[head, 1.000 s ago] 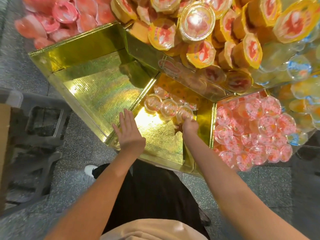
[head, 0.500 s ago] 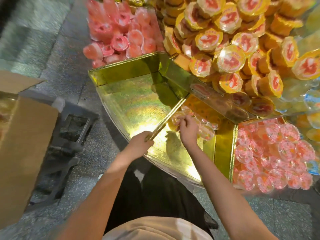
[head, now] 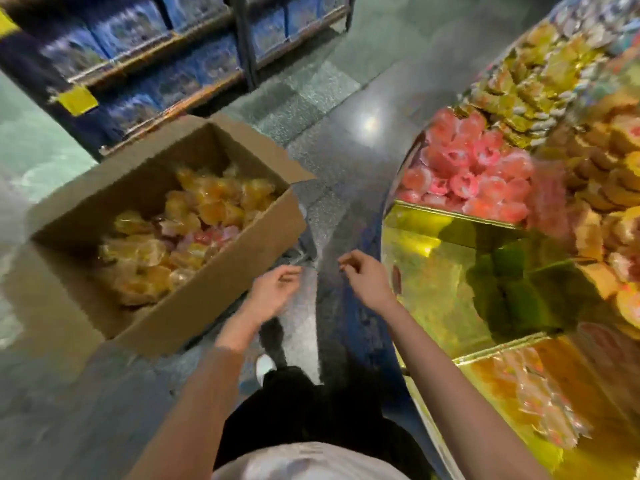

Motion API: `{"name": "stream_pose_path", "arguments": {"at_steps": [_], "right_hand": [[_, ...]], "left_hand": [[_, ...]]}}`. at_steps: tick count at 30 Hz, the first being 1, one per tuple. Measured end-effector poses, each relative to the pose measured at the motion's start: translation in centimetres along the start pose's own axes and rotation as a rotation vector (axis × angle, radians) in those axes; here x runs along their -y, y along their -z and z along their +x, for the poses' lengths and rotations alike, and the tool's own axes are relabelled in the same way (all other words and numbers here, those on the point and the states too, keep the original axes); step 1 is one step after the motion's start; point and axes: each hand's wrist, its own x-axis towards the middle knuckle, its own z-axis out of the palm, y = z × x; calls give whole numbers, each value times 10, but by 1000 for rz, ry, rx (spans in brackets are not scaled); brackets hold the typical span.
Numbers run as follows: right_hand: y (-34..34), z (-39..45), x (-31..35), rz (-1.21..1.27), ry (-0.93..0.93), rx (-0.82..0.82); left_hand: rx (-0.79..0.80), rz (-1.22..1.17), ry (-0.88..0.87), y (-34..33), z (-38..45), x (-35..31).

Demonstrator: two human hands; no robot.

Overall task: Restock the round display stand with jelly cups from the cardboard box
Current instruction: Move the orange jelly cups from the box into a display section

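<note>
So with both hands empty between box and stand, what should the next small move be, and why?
Probably reach the left hand into the cardboard box for jelly cups. Both it and the right hand hold nothing, the box is open and stocked, and the gold compartment looks bare.

The cardboard box (head: 166,233) sits on the floor (head: 346,140) at left, jelly cups (head: 180,233) inside; the round display stand (head: 485,271) stands right, shelving (head: 138,64) far behind.
</note>
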Motion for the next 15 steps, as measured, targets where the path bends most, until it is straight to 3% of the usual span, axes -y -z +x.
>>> {"name": "stream_pose_path", "arguments": {"at_steps": [7, 15], "right_hand": [[-106, 46, 114, -225, 222, 242], [-216, 67, 194, -390, 382, 464]], "left_hand": [[-311, -31, 198, 127, -25, 98], [-674, -256, 435, 179, -56, 182]]}}
